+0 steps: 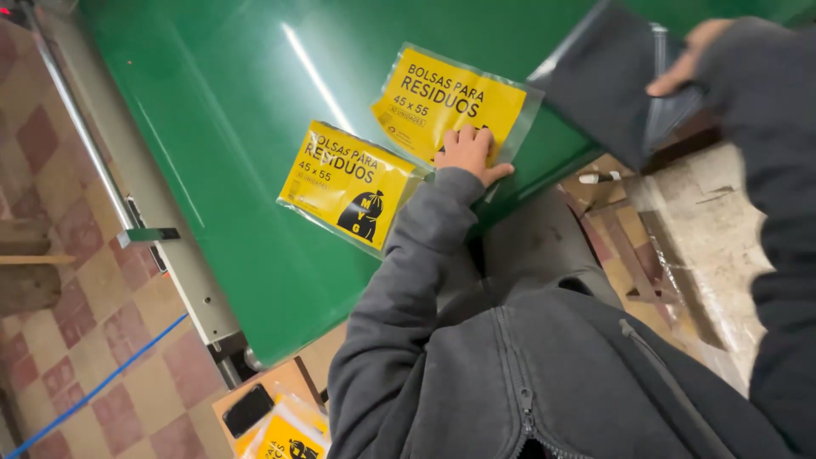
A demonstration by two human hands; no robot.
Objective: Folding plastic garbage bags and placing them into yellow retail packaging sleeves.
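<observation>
Two flat yellow packets in clear plastic lie on a green surface (238, 102). My left hand (472, 153) lies on the near edge of the farther yellow packet (450, 98), fingers curled over it. The second yellow packet (344, 183) sits just left of that hand, its corner overlapping the first. My right hand (688, 51) is raised at the upper right, gripping a dark grey plastic bag (612, 76) that hangs over the green surface's edge. Both arms wear grey sleeves.
A grey metal rail (110, 170) runs along the far side of the green surface, above a red-and-tan tiled floor (85, 280) with a blue line (93, 391). Below, a cardboard box (285, 433) holds more yellow packets and a black object (248, 410). A white marker (599, 178) lies right.
</observation>
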